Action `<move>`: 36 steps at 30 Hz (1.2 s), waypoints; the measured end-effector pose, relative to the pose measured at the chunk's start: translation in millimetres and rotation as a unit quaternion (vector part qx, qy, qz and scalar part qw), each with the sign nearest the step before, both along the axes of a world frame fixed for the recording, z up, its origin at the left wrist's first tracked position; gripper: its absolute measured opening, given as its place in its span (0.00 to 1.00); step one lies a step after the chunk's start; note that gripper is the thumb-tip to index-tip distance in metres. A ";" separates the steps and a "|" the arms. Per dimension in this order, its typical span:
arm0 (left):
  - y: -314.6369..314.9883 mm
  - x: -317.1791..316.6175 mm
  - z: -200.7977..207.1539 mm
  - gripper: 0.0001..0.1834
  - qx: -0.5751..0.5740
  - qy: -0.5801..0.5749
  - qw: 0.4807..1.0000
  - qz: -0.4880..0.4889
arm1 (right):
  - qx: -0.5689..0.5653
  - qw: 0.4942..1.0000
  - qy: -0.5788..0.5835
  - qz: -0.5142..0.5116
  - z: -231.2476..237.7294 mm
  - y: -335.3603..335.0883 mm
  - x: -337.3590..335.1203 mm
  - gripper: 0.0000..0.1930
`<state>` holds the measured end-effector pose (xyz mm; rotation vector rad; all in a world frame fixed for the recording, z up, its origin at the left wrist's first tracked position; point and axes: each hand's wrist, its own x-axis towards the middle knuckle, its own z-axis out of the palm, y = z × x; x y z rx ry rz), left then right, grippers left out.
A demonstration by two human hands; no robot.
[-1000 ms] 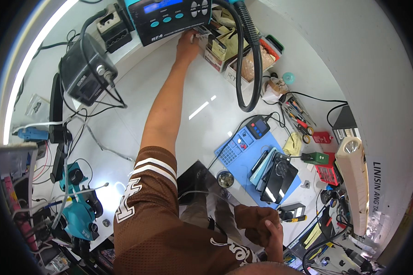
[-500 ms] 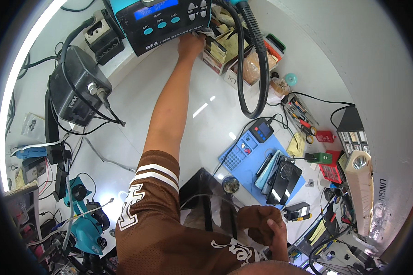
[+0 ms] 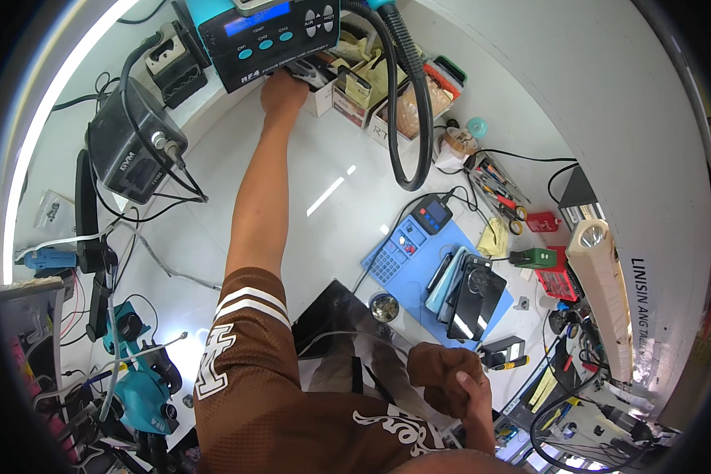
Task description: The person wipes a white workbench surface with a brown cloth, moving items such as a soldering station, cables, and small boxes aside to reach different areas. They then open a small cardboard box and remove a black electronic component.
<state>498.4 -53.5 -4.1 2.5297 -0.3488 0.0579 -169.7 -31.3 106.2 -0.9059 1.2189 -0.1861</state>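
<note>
My left arm stretches far forward across the white bench. My left hand (image 3: pixel 284 96) is at the lower edge of a black and teal hot air station (image 3: pixel 253 59); its fingers are mostly hidden there. Just right of it is a small white box (image 3: pixel 319 101) with dark and grey pieces in its top; whether the hand touches it I cannot tell. Close to my body, my right hand (image 3: pixel 474 399) is closed on a bunched brown cloth (image 3: pixel 438 375), thumb over its side.
Open boxes (image 3: pixel 355 107) stand right of the station, with a thick black hose (image 3: pixel 425 150) looping before them. A blue mat (image 3: pixel 419 304) holds stacked phones (image 3: pixel 478 300). A dark box-shaped device (image 3: pixel 138 146) with cables and a teal microscope (image 3: pixel 142 395) are at left.
My left hand has moved left along the station's lower edge, and the small white box now shows beside it. The whole view has shifted slightly. My right hand stays on the brown cloth.
</note>
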 end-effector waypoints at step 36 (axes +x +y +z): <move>317.6 -250.3 -8.1 0.25 -0.066 0.072 0.995 0.033 | 0.148 0.951 -0.244 0.120 -25.8 -35.0 137.9 0.19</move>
